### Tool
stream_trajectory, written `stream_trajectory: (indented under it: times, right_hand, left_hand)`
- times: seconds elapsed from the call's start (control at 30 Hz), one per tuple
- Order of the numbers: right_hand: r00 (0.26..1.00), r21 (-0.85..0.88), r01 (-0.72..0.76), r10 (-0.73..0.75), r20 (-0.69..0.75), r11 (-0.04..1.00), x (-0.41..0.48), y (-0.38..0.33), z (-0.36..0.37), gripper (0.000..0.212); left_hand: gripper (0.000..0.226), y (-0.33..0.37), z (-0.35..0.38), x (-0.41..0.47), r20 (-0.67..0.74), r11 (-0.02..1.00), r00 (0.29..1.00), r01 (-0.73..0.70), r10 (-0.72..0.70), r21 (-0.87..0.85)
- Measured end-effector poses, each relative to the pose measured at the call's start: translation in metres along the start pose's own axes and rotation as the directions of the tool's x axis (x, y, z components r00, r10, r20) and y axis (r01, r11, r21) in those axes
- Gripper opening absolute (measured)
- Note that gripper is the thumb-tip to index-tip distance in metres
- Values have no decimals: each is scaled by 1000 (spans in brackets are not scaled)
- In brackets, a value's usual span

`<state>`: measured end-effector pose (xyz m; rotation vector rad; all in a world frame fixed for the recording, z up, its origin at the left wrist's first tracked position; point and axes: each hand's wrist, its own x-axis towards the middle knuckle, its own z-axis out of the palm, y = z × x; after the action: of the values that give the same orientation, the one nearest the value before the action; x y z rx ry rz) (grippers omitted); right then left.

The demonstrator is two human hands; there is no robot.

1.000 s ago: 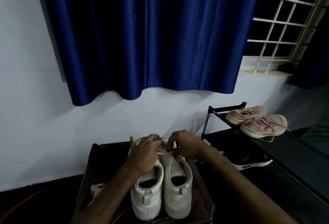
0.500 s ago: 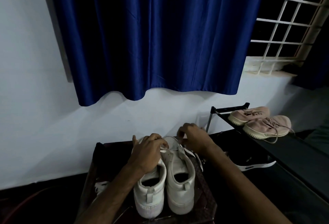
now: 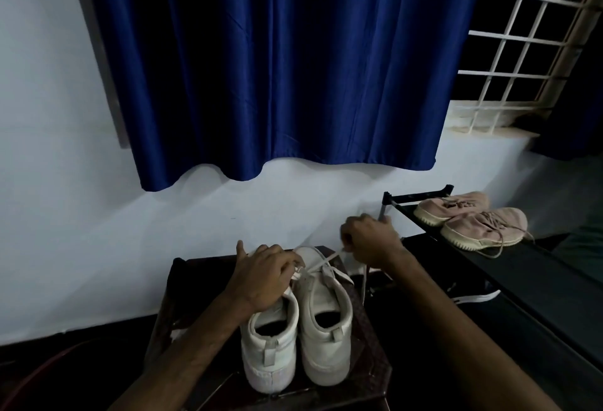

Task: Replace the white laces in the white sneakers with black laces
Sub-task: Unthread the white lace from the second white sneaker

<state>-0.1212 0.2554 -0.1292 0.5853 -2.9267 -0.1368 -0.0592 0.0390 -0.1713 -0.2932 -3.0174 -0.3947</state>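
Note:
Two white sneakers stand side by side, heels toward me, on a dark stool (image 3: 365, 358). My left hand (image 3: 264, 275) rests curled over the front of the left sneaker (image 3: 270, 342), fingertips at the laces. My right hand (image 3: 368, 241) is raised to the right of the right sneaker (image 3: 326, 329) and pinches a white lace (image 3: 321, 262), which runs taut from the shoe's eyelets up to my fingers. A loose lace end hangs down beside the stool. No black laces are visible.
A black shoe rack (image 3: 489, 267) stands at the right with a pair of pink sneakers (image 3: 473, 223) on top and a dark shoe (image 3: 473, 298) below. A blue curtain (image 3: 277, 67) hangs on the white wall behind; a barred window (image 3: 528, 51) is at upper right.
My right hand has moved up and to the right, drawing the white lace out of the right sneaker. My left hand stays over the shoes' fronts.

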Motion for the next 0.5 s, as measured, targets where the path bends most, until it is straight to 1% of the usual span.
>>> stream_trajectory:
  times: [0.07, 0.1, 0.17, 0.2, 0.27, 0.3, 0.33, 0.4, 0.43, 0.5]
  right_hand:
    - [995, 53, -97, 99, -20, 994, -4, 14, 8, 11]
    - [995, 111, -95, 96, -3, 989, -5, 16, 12, 13]
    - [1000, 268, 27, -23, -17, 963, -4, 12, 20, 10]
    - [994, 362, 105, -98, -39, 926, -3, 7, 19, 11]
    - [971, 493, 228, -236, -46, 840, 0, -7, 16, 15]
    - [957, 504, 261, -290, -22, 823, 2, -14, 15, 16]
    - [948, 491, 269, -317, 17, 829, 4, -22, 16, 17]
    - [950, 432, 240, -303, 82, 870, 6, -36, 20, 19]
    - [955, 401, 229, -284, 82, 887, 7, -40, 19, 20]
    - [970, 290, 209, -235, 58, 934, 6, -40, 15, 18]
  left_hand:
    - [51, 0, 2, 0, -9, 1000, 1000, -2, 2, -1]
    - [58, 0, 3, 0, -15, 1000, 1000, -8, 8, -10]
    - [74, -1, 5, 1, -34, 1000, 999, -22, 21, -23]
    - [75, -1, 5, 2, -37, 999, 999, -24, 23, -24]
    - [66, -1, 4, 4, -11, 999, 1000, -13, 12, -29]
    - [65, -3, 4, 4, 0, 999, 1000, -10, 10, -38]
    - [70, -5, 5, 4, 6, 999, 1000, -18, 18, -43]
    - [81, -8, 6, 4, 15, 998, 1000, -21, 22, -58]
    - [78, -9, 6, 4, 21, 997, 1000, -6, 8, -82]
    - [60, -8, 5, 5, 34, 988, 999, 26, -21, -153]
